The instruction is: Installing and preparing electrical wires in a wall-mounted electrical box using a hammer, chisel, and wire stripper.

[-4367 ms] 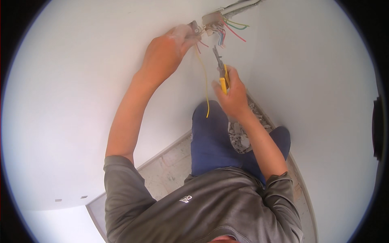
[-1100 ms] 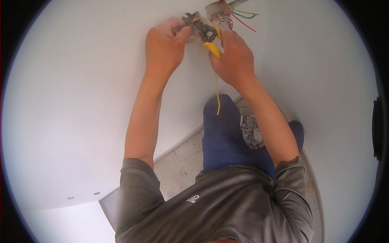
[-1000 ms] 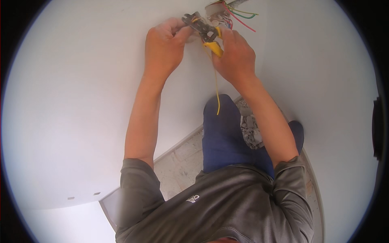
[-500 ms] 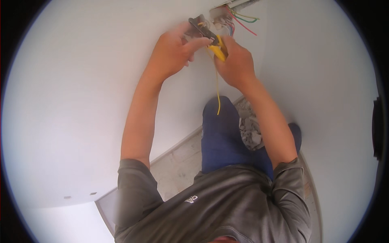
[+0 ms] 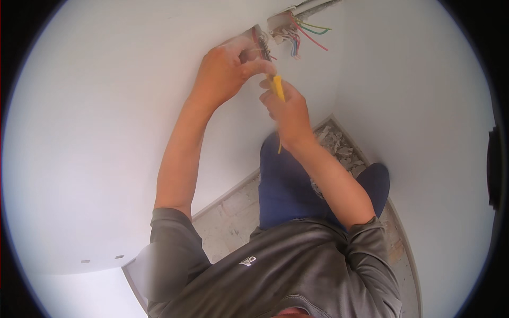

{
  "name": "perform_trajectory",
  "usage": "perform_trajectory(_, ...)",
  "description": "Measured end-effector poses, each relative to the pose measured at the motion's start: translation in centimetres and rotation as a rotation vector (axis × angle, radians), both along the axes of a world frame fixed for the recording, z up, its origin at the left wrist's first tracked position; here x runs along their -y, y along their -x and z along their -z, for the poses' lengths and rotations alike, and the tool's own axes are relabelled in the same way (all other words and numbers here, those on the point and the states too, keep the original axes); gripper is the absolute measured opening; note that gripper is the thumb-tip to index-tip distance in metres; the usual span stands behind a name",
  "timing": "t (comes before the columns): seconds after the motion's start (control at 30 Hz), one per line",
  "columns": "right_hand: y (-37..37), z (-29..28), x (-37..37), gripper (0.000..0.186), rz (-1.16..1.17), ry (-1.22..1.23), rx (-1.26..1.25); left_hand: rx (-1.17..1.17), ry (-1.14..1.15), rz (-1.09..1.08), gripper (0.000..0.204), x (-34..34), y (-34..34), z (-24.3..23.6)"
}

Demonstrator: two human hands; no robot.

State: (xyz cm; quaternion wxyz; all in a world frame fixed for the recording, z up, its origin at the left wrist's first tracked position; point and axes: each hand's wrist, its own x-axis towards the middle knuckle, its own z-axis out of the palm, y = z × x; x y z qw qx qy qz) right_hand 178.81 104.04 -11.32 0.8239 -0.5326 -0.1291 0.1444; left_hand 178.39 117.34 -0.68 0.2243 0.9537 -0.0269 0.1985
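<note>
My right hand (image 5: pixel 290 114) is wrapped round the yellow handles of a pair of wire strippers (image 5: pixel 279 89). Their dark jaws point up toward a wall box (image 5: pixel 256 31), where thin wires show. At this box my left hand (image 5: pixel 225 69) has its fingers curled in, with the thumb reaching across beside the tool; what they pinch is hidden. Below my right hand hangs the end of a yellow wire (image 5: pixel 279 148); the hand covers its upper part.
A second wall box (image 5: pixel 280 24) to the right holds several loose wires (image 5: pixel 313 37), red, green, yellow and blue, sticking out. White conduit (image 5: pixel 310 7) runs above it. Broken rubble (image 5: pixel 339 146) lies on the floor in the corner, beside my knees.
My right hand has moved down and slightly left with the strippers, now more upright. The yellow wire's end has shifted a little left. My left hand stays by the box.
</note>
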Motion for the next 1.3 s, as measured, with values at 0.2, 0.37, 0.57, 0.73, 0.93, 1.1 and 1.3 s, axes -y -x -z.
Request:
perform_trajectory(0.2,0.7,0.5,0.4,0.028,-0.423,-0.527,-0.413,-0.059,-0.015,-0.05,0.047,0.3,-0.1,-0.3)
perform_trajectory(0.37,0.8,0.2,0.2,0.03,-0.033,-0.066,-0.053,-0.102,0.036,-0.039,0.048,-0.3,-0.3,-0.2)
perform_trajectory(0.57,1.7,0.1,0.7,0.03,-0.322,-0.611,-0.477,0.02,-0.089,-0.089,0.051,0.2,-0.5,0.7)
perform_trajectory(0.73,1.1,3.6,3.3,0.03,-0.045,-0.186,0.02,0.157,0.017,-0.075,0.037,0.5,0.2,1.7)
perform_trajectory(0.93,0.2,7.8,6.1,0.038,0.139,0.252,0.364,0.658,0.088,0.041,0.028,0.7,2.5,7.6)
perform_trajectory(1.1,-0.2,7.5,6.6,0.041,0.119,0.317,0.334,0.631,-0.321,0.156,0.041,-0.5,-0.6,8.4)
perform_trajectory(1.3,0.4,7.6,6.1,0.043,0.112,0.406,0.383,0.464,-0.611,-0.04,0.03,0.5,-2.1,6.5)
